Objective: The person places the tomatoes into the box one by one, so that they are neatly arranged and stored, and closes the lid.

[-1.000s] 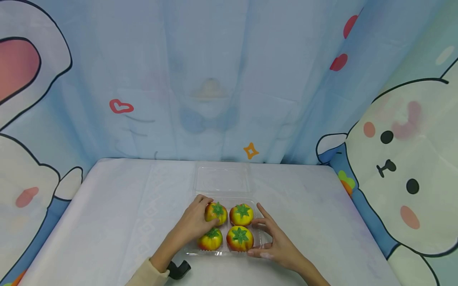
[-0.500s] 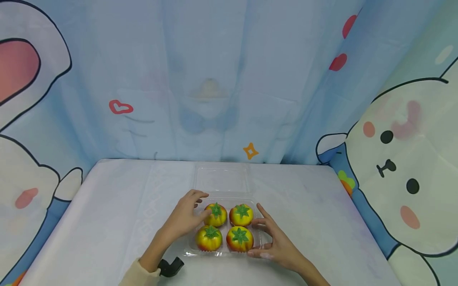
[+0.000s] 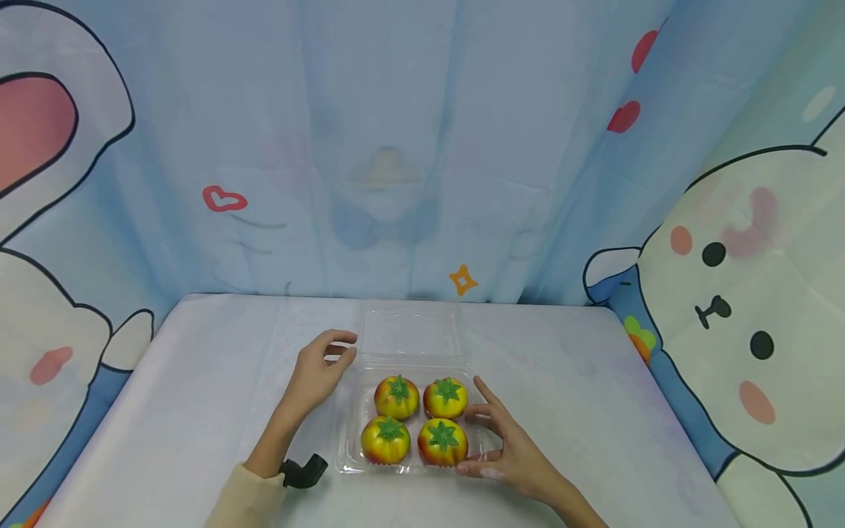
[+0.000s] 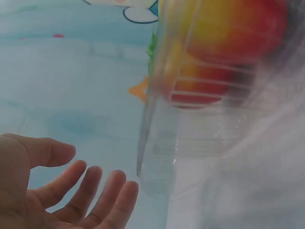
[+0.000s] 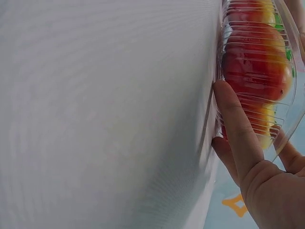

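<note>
A clear plastic clamshell box (image 3: 350, 458) stands on the table with its lid (image 3: 411, 330) folded back flat. In its base sit several yellow-red toy fruits with green leafy tops, among them a front-left fruit (image 3: 386, 441) and a back-left fruit (image 3: 396, 398). Off the box's back-left corner is my left hand (image 3: 322, 372), holding nothing, its fingers apart in the left wrist view. My right hand (image 3: 508, 447) rests against the box's right side, thumb by the front corner. In the right wrist view its fairly straight fingers (image 5: 237, 125) touch the ribbed wall.
White cloth covers the table (image 3: 218, 411). A blue curtain (image 3: 383, 95) with cartoon prints hangs behind it. A black curved piece (image 3: 304, 471) sticks out beside the left sleeve (image 3: 247, 495).
My left hand has let go of the back-left fruit and drawn back to the left, away from the box. The front-left fruit shows fully. The right hand stays put.
</note>
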`<state>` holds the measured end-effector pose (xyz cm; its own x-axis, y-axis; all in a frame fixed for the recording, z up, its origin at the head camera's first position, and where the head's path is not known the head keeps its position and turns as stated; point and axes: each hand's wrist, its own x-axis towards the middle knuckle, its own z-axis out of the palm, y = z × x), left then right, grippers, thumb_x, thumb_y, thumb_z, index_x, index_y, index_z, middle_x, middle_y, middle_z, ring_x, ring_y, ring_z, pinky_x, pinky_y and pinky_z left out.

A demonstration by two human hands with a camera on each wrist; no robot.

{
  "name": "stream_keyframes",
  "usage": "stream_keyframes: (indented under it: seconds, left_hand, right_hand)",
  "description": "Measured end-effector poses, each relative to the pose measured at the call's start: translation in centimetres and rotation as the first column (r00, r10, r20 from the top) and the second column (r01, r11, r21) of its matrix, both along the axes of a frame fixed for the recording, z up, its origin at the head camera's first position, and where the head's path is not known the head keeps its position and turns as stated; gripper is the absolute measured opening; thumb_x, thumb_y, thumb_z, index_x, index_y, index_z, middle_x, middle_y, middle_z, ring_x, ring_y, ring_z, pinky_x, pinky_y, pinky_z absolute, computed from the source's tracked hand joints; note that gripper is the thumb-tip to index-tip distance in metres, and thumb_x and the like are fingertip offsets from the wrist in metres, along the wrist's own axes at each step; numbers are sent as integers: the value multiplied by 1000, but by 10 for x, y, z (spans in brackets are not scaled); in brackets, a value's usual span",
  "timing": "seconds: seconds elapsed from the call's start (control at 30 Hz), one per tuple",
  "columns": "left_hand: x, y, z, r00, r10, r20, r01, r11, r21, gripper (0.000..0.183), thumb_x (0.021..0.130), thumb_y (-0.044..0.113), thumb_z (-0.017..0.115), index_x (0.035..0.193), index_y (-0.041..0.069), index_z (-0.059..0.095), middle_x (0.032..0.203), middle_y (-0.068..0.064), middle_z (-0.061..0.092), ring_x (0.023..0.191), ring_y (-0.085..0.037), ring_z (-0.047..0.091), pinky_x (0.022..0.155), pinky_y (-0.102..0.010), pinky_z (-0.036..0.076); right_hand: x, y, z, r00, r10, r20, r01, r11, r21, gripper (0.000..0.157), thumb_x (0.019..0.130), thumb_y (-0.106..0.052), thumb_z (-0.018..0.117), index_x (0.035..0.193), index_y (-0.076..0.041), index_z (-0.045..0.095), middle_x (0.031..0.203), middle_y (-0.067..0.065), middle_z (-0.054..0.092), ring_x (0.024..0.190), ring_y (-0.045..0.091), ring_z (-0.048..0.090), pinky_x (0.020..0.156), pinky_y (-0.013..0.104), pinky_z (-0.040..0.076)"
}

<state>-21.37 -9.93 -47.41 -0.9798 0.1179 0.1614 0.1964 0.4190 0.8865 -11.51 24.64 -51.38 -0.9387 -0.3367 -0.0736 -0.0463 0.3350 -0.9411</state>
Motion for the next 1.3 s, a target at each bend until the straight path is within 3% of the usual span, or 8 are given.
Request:
stream_keyframes:
  seconds: [0.1, 0.23, 0.4, 0.57, 0.8, 1.1, 1.3]
  left_hand:
    - [-7, -1, -5, 999, 26, 31, -27, 999, 22, 32, 103, 14, 67, 133, 3, 67, 135, -16, 70, 116, -34, 72, 93, -43, 65]
    - [-17, -2, -10, 991, 18, 129, -23, 999, 34, 39, 104, 16, 65, 140, 0, 61, 141, -22, 65, 111, -37, 74, 88, -39, 67]
    - [-26, 1, -16, 962, -3, 274, -22, 996, 87, 52, 104, 19, 63, 150, -2, 50, 145, -25, 59, 108, -35, 74, 90, -37, 66]
    - [-35, 5, -22, 932, -17, 361, -50, 984, 174, 55, 105, 18, 58, 153, -5, 44, 146, -27, 57, 113, -36, 73, 92, -36, 66]
    - [-45, 9, -31, 905, -65, 419, -47, 967, 252, 55, 107, 18, 55, 155, -7, 43, 149, -32, 54, 120, -36, 69, 94, -35, 65]
    - [-53, 6, -35, 867, -139, 478, -43, 936, 349, 59, 106, 21, 60, 158, -1, 43, 148, -30, 55, 103, -21, 72, 87, -27, 66]
    - [-52, 5, -37, 865, -178, 469, -20, 922, 387, 58, 108, 17, 58, 160, -3, 39, 148, -32, 53, 98, -14, 70, 87, -23, 65]
  right_hand:
    - [0, 0, -1, 1000, 4, 2, -4, 1000, -6, 81, 81, -21, 94, 149, -10, 50, 181, 8, -5, 149, 63, 35, 87, 34, 66]
    - [-1, 0, -1, 1000, -7, 19, 7, 1000, -11, 78, 80, -21, 94, 145, -12, 53, 181, 4, -5, 150, 61, 35, 87, 34, 66]
    - [-2, 0, -1, 1000, -6, 15, 6, 1000, -3, 76, 80, -22, 95, 144, -13, 54, 182, 4, -4, 151, 61, 35, 88, 34, 66]
    - [-3, 0, -1, 1000, -8, 14, 8, 1000, -4, 75, 79, -21, 95, 142, -14, 55, 182, 3, -4, 151, 61, 35, 88, 34, 66]
    - [-1, 0, -1, 1000, 1, 4, -1, 1000, 2, 75, 81, -22, 94, 143, -12, 54, 181, 7, -5, 150, 62, 35, 87, 34, 66]
    - [-1, 1, -1, 1000, 7, -3, -7, 1000, -2, 77, 81, -22, 93, 145, -10, 53, 181, 7, -5, 149, 63, 35, 87, 35, 67]
    - [-2, 0, -2, 1000, 7, -7, -7, 1000, -10, 74, 81, -21, 94, 143, -11, 54, 181, 8, -5, 149, 63, 36, 85, 35, 67]
